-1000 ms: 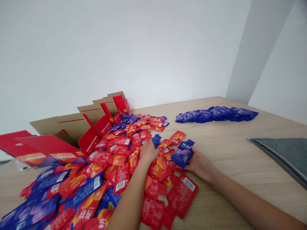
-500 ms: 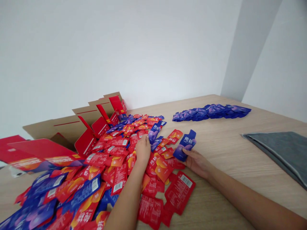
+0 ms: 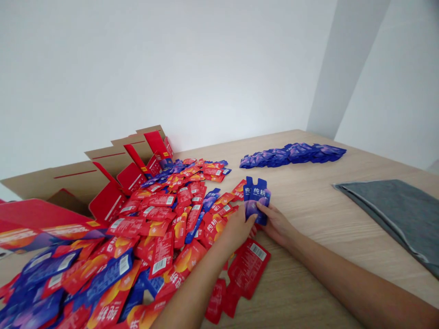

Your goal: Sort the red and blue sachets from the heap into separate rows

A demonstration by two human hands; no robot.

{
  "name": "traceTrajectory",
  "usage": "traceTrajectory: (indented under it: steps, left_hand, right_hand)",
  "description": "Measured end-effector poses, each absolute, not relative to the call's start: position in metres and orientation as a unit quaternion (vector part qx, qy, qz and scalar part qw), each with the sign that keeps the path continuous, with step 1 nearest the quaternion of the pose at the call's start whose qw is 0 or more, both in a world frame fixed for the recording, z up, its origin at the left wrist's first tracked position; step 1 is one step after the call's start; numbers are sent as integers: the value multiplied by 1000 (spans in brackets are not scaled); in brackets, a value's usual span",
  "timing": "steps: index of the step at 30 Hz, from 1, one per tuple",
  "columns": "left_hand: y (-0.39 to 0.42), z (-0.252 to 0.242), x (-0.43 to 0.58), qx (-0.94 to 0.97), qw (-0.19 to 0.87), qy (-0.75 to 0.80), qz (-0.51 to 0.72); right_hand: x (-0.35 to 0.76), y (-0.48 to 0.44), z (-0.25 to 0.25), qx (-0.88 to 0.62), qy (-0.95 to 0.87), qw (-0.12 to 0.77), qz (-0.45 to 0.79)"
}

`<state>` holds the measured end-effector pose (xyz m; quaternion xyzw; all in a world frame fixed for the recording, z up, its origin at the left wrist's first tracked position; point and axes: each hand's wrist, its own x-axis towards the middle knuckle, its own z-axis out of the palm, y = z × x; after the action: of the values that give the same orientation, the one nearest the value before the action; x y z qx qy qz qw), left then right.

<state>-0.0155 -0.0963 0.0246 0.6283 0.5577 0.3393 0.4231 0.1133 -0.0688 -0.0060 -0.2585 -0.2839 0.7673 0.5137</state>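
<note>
Two blue sachets (image 3: pixel 258 196) with purple print overlap side by side above the table, held upright between my hands. My left hand (image 3: pixel 240 226) pinches the left one near its lower edge. On the right one, my right hand (image 3: pixel 274 222) is closed with the thumb across its front. Below and left of my hands spreads a loose heap of red sachets (image 3: pixel 161 246) mixed with blue ones, some face up and some showing barcodes. Behind my fingers, part of the heap is hidden.
Open red cardboard boxes (image 3: pixel 44 219) stand in a row along the left by the wall. A neat overlapping row of blue sachets (image 3: pixel 291 154) lies toward the back of the wooden table (image 3: pixel 308 201). At the right rests a grey cloth-like pouch (image 3: pixel 387 210) with a pale edge.
My left hand has brought a blue sachet from the heap rightward against the one in my right hand. The view has shifted slightly to the right.
</note>
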Motion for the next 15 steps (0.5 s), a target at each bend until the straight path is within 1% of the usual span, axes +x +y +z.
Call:
traceTrajectory:
  steps: [3,6,8,12,15]
  left_hand:
    - [-98,20,-11,617,468,546,320]
    - [-97,23,-12,640,433,550,316]
    - [-94,30,-19,676,355,565,314]
    - [-83,39,-52,694,137,645,287]
    - [-73,36,-84,665,7,721,195]
  right_hand:
    - [113,-70,-6,-240,-281,524,767]
    - [114,-71,-4,-228,-285,495,788]
    - [114,-70,-3,-229,-274,481,801]
    - [115,-68,-4,-231,-245,479,810]
    - [116,-66,-7,-262,-212,483,808]
